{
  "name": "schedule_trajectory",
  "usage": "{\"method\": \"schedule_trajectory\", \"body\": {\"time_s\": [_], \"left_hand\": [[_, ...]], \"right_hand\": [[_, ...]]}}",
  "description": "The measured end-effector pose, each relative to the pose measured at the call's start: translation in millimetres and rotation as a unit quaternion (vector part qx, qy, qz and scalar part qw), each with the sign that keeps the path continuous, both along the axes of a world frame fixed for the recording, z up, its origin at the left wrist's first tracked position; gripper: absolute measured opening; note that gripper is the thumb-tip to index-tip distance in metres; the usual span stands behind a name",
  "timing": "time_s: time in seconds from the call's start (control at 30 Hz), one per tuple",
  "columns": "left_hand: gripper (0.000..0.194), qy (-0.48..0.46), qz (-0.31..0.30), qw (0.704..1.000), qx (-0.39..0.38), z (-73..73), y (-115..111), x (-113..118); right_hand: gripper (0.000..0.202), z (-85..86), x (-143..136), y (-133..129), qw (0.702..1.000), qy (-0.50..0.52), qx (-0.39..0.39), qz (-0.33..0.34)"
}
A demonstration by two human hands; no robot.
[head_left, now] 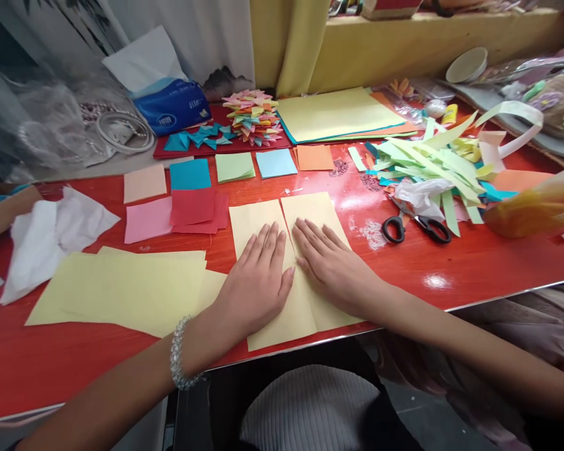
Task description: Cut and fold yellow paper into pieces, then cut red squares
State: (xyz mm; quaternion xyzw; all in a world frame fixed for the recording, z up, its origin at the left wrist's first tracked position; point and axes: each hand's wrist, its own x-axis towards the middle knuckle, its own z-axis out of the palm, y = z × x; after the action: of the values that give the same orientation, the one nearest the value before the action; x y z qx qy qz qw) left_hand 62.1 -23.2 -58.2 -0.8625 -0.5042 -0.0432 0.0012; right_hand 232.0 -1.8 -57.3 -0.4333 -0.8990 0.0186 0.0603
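A pale yellow sheet of paper (pixel 282 319) lies in front of me at the table's near edge. Down its middle runs a crease, and its far part is split along that line with a narrow red gap showing. My left hand (pixel 258 279) rests flat on the left half, fingers stretched out. On the right half my right hand (pixel 331 266) lies flat too, its fingertips close to the split. Both palms hide part of the paper. Left of it, several larger yellow sheets (pixel 122 288) overlap, reaching toward my left forearm.
Small coloured paper squares (pixel 190 174) sit in rows beyond the sheets. Black-handled scissors (pixel 416 228) lie to the right beside a heap of paper strips (pixel 432 163). Farther back are stacked large sheets (pixel 338 116), folded paper pieces (pixel 254 119) and a blue tissue pack (pixel 169 103).
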Motion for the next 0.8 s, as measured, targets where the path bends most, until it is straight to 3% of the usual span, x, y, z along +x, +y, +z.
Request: {"method": "schedule_trajectory", "body": {"time_s": [0.13, 0.8], "left_hand": [[0.059, 0.000, 0.024, 1.000, -0.012, -3.2, 0.3, 2.1], [0.059, 0.005, 0.041, 0.999, -0.003, -2.5, -3.4, 4.0]], "right_hand": [[0.053, -9.2, -1.8, 1.4, 0.999, -0.020, 0.011, -0.030], [0.053, -6.1, -1.5, -5.1, 0.995, -0.037, 0.012, -0.088]]}}
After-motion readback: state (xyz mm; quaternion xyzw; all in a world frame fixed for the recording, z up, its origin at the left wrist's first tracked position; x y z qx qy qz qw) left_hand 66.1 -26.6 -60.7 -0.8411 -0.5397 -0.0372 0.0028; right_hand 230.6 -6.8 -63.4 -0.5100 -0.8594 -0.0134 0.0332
